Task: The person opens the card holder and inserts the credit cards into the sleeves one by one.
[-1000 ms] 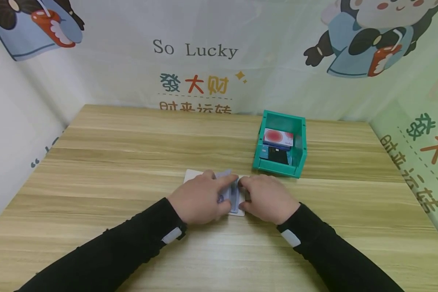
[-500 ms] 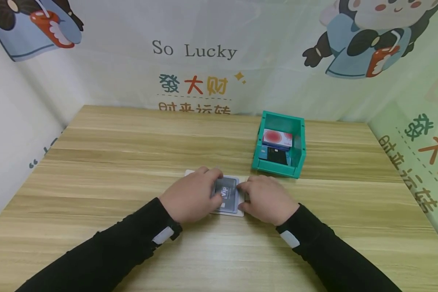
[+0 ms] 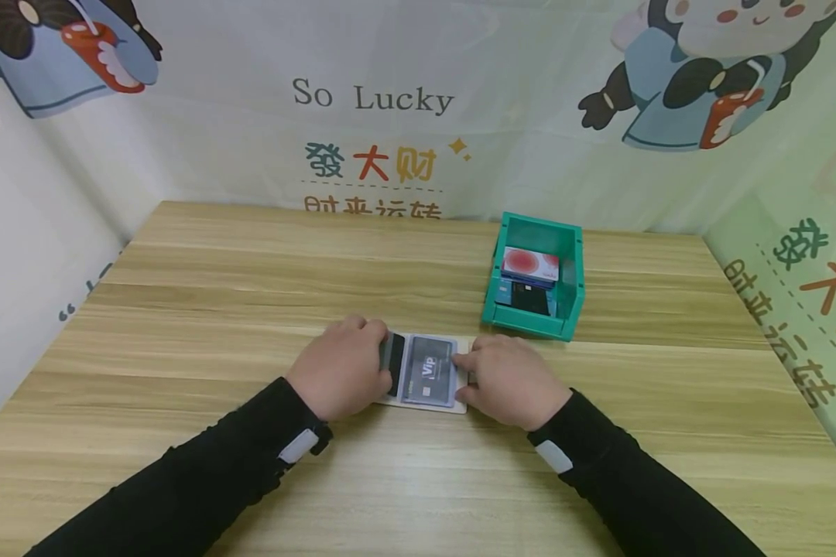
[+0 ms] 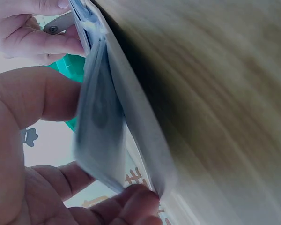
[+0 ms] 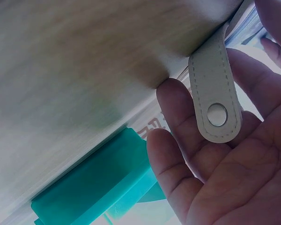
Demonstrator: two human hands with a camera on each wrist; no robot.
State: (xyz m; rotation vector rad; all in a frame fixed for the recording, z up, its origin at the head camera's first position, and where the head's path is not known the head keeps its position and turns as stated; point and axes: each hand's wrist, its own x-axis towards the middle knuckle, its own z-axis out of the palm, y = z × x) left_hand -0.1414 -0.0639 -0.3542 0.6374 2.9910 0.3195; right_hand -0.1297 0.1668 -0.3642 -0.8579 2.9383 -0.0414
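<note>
A white card holder lies spread on the wooden table, with clear card sleeves inside. One sleeve shows a grey card marked "Vip". My left hand pinches a sleeve page at the holder's left side; in the left wrist view the thumb lies on this raised page and fingers are behind its lower edge. My right hand holds the holder's right edge, index finger and thumb on it. The right wrist view shows the holder's strap with a metal snap, sticking out between the fingers.
A green open bin stands behind my right hand. Inside are a red-and-white card and a blue-and-black card. A printed cloth walls the back and sides of the table.
My left hand has moved left, turning sleeve pages over and uncovering the "Vip" card. The right hand has stayed at the holder's right edge.
</note>
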